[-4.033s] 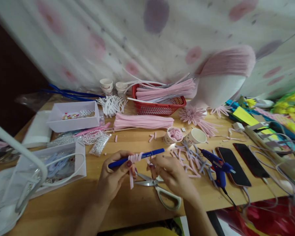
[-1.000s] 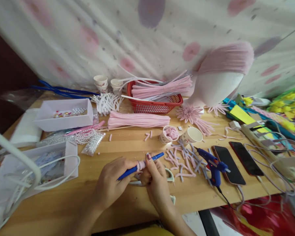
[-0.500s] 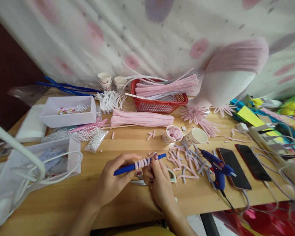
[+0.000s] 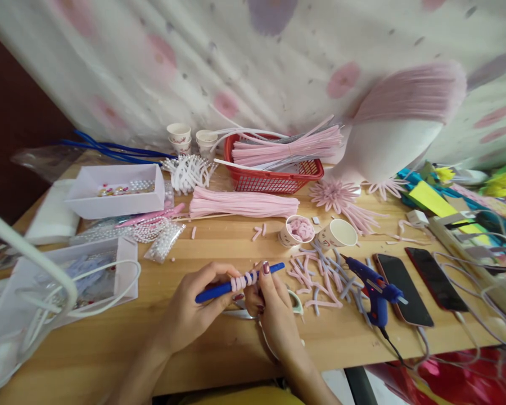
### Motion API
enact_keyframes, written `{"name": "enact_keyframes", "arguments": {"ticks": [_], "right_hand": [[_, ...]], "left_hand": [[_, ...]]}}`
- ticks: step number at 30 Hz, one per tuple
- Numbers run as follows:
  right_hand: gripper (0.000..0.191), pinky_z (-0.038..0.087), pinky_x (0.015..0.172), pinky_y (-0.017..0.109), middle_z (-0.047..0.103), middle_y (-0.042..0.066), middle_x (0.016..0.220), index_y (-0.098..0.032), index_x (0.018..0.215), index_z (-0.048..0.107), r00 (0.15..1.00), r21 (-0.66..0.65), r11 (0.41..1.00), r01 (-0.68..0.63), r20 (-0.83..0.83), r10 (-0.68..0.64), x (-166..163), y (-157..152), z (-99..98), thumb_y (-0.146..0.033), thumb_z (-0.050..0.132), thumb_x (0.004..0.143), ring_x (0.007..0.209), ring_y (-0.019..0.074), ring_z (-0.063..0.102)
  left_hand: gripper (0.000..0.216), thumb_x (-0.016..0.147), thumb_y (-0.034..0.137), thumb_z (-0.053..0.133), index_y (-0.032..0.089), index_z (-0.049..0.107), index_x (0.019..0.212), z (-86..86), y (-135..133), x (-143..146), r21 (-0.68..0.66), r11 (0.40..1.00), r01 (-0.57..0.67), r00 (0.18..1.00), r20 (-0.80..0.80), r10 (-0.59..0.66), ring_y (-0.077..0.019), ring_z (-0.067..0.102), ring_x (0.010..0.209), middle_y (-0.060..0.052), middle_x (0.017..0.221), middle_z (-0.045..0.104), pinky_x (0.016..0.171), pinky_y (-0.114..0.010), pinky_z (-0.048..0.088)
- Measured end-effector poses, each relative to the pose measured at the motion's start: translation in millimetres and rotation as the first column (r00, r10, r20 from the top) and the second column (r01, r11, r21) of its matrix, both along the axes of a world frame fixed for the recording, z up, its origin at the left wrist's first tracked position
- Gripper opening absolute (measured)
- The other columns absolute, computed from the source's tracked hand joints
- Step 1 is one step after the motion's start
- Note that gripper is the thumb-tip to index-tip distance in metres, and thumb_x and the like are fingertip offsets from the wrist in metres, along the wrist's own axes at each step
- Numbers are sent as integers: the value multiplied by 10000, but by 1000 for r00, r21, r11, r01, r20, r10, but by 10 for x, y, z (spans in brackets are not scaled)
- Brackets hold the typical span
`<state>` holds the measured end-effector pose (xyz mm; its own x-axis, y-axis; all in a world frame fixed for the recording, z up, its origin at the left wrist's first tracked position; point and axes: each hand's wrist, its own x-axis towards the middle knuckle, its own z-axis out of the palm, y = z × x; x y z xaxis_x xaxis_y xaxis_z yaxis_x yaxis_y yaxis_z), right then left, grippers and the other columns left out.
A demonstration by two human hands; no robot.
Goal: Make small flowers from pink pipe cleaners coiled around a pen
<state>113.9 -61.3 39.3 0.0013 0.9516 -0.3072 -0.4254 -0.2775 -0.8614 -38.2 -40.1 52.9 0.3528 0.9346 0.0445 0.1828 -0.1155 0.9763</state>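
Note:
A blue pen (image 4: 216,293) lies slantwise between my hands, its right end tipped up. Pink pipe cleaner (image 4: 238,282) is wound round its middle in several rings, bunched at the left and looser near the right hand. My left hand (image 4: 200,292) is closed round the pen's left part. With thumb and fingers, my right hand (image 4: 272,304) pinches the pen's right part; whether a pipe cleaner end is also in those fingers is hidden. Scissors (image 4: 296,302) lie partly covered beneath the right hand. Cut pink and grey pipe cleaner pieces (image 4: 316,278) are scattered to its right.
A paper cup of pink coils (image 4: 285,236) stands beside another paper cup (image 4: 337,233). A blue glue gun (image 4: 377,292) and two phones (image 4: 405,289) lie right. Behind are a pink pipe cleaner bundle (image 4: 244,202) and red basket (image 4: 274,183). White boxes (image 4: 113,205) stand left.
The rings on the pen sit closer together at the left, with a gap before those by the right hand. Both hands keep their places; the view has shifted very slightly.

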Motion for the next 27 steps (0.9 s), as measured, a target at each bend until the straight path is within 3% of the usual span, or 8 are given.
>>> {"name": "enact_keyframes", "arguments": {"ticks": [4, 9, 12, 15, 18, 22, 27], "right_hand": [[517, 156, 409, 184, 262, -105, 520, -216, 673, 374, 999, -23, 1000, -5, -33, 4, 13, -4, 14, -658, 604, 810, 456, 59, 161], [494, 163, 408, 177, 277, -107, 517, -202, 696, 431, 998, -15, 1000, 1, -60, -2, 0, 20, 22, -644, 622, 809, 453, 53, 173], [417, 166, 405, 171, 281, -116, 516, -193, 861, 538, 996, 21, 1000, 21, -86, -19, -30, 23, 24, -598, 634, 831, 438, 50, 174], [409, 182, 399, 162, 291, -122, 518, -197, 964, 554, 992, 47, 999, 12, -124, -6, -83, 2, 23, -579, 635, 842, 419, 41, 167], [443, 178, 377, 158, 296, -125, 501, -190, 935, 548, 993, 56, 998, 10, -121, -3, -141, -14, 13, -616, 620, 833, 399, 35, 161], [476, 171, 354, 157, 314, -128, 483, -187, 947, 537, 997, 50, 999, 6, -77, -2, -164, 3, 1, -629, 641, 806, 378, 36, 174], [478, 180, 371, 170, 289, -115, 460, -159, 731, 544, 996, 36, 996, -84, -23, 85, -85, 44, -28, -621, 646, 803, 394, 33, 188]], "left_hand": [[225, 883, 244, 610, 237, 660, 1102, 6, 8, -18, -26, 998, 59, 998, 22, -59, -166, 709, 813, -40, 1000, 745, 715, -217, 564], [189, 866, 247, 634, 235, 658, 1053, 41, -5, -11, -132, 989, 63, 993, 103, -50, -138, 695, 686, -12, 849, 752, 658, -201, 560], [221, 816, 273, 699, 223, 646, 1024, 51, -31, 72, -302, 951, -63, 964, 227, 136, -138, 698, 663, -10, 811, 753, 622, -199, 564], [267, 715, 289, 798, 196, 630, 901, 0, -38, 166, -457, 869, -188, 880, 314, 356, -128, 685, 595, 7, 745, 741, 558, -191, 559], [313, 652, 325, 845, 168, 632, 818, -79, -27, 218, -503, 839, -208, 811, 390, 435, -121, 660, 539, 21, 642, 708, 514, -186, 545], [256, 674, 308, 828, 159, 666, 804, -100, -22, 216, -405, 880, -247, 852, 341, 396, -151, 691, 637, -11, 711, 733, 569, -202, 557], [66, 833, 250, 691, 194, 667, 855, -37, -22, 142, -99, 975, -201, 964, 156, 215, -145, 663, 850, -11, 880, 712, 794, -218, 527]]}}
